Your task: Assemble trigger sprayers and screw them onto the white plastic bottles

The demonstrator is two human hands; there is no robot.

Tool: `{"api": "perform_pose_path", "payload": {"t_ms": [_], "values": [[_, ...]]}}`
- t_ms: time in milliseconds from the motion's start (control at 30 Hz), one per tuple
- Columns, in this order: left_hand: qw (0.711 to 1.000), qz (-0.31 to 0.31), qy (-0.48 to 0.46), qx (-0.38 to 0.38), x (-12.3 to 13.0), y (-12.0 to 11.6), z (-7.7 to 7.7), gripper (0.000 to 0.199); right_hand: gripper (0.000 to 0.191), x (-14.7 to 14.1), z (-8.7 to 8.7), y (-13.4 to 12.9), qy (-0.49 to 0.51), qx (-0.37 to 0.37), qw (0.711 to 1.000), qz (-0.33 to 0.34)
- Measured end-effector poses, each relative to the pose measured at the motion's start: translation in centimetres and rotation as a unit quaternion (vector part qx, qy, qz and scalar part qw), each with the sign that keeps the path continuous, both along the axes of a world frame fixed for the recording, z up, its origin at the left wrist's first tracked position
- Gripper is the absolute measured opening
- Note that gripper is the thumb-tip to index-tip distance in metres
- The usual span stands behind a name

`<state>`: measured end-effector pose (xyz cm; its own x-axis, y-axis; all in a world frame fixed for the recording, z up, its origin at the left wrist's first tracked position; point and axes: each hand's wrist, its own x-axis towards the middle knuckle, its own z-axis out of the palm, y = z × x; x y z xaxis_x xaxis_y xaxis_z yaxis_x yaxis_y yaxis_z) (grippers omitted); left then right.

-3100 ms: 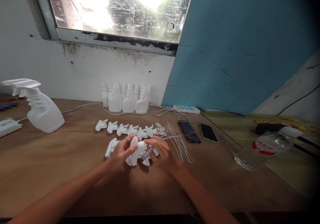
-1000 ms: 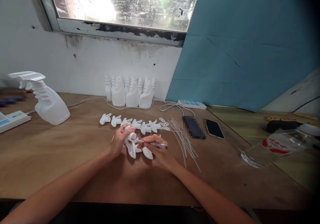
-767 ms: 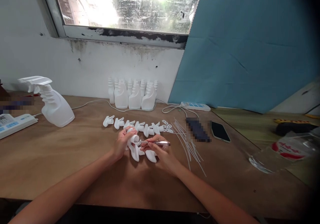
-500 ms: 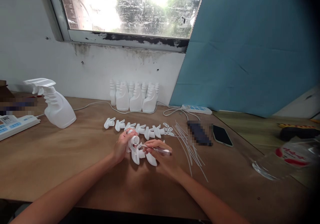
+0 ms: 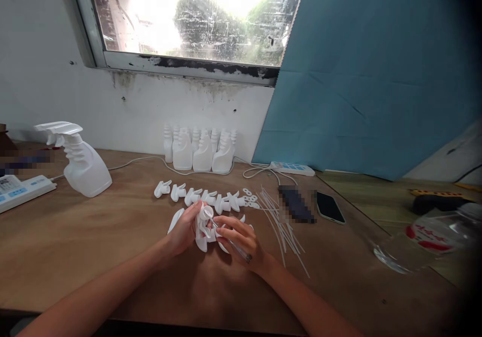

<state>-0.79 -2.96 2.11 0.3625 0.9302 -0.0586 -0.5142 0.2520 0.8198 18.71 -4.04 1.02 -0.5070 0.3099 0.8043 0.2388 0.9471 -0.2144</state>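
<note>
Bottles: white plastic spray bottles (image 5: 199, 150) are standing capless in a cluster at the wall, behind the trigger head.
Trigger head: a glossy white trigger head (image 5: 204, 221) is sitting mid-worktop (image 5: 94, 236).
Left hand: the left hand (image 5: 185, 227) is curling around the trigger head, gripping it.
Right hand: the right hand (image 5: 241, 239) is pinching a slim clear pen (image 5: 230, 240), tip at the trigger head's round opening.
Tubes: thin translucent tubes (image 5: 280, 221) are lying right of the trigger head.

The left hand (image 5: 184, 229) grips a white spray trigger head (image 5: 203, 224) just in front of the row of trigger heads (image 5: 199, 197) on the wooden table (image 5: 94, 236). The right hand (image 5: 241, 239) pinches a clear pen (image 5: 229, 239), its tip touching the head's collar. Thin tubes (image 5: 282, 221) lie just beside the row, a spray bottle (image 5: 81, 158) well apart.
</note>
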Motion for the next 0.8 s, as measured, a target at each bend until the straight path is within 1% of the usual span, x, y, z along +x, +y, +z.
{"api": "perform_pose_path", "payload": {"t_ms": [100, 167, 233, 333, 433, 533, 600, 667, 733, 800], "values": [[1.0, -0.008, -0.005, 0.023, 0.1, -0.3, 0.2, 0.036, 0.034, -0.1, 0.7, -0.3, 0.006, -0.03, 1.0, -0.005], [0.999, -0.017, -0.002, 0.038, 0.0, -0.4, 0.4, 0.033, 0.036, -0.1, 1.2, -0.5, -0.014, -0.046, 0.999, 0.005], [0.998, -0.018, 0.019, 0.06, -0.2, -0.3, 0.7, 0.033, 0.038, 0.0, 1.6, -0.6, -0.037, -0.056, 0.998, 0.019], [0.992, 0.022, 0.081, 0.097, -0.9, 0.3, 1.1, 0.038, 0.037, 0.5, 1.9, -0.5, -0.021, -0.08, 0.997, 0.008], [0.979, 0.092, 0.124, 0.131, -2.4, 1.7, 1.5, 0.044, 0.034, 1.7, 2.0, 0.4, 0.017, -0.091, 0.995, -0.045], [0.961, 0.151, 0.174, 0.152, -5.4, 3.3, 1.5, 0.056, 0.026, 3.8, 1.9, 2.4, 0.057, -0.082, 0.985, -0.14], [0.939, 0.195, 0.232, 0.163, -7.8, 4.3, 1.1, 0.062, 0.022, 5.4, 1.7, 4.1, 0.079, -0.088, 0.971, -0.209], [0.904, 0.249, 0.306, 0.164, -9.9, 4.9, 0.4, 0.061, 0.021, 6.7, 1.3, 5.6, 0.089, -0.101, 0.958, -0.254], [0.853, 0.278, 0.416, 0.148, -11.5, 5.3, -0.6, 0.052, 0.022, 7.5, 0.6, 6.7, 0.087, -0.111, 0.951, -0.274], [0.792, 0.267, 0.532, 0.139, -12.2, 5.5, -1.6, 0.043, 0.024, 7.8, 0.0, 7.3, 0.074, -0.117, 0.951, -0.276]]}}
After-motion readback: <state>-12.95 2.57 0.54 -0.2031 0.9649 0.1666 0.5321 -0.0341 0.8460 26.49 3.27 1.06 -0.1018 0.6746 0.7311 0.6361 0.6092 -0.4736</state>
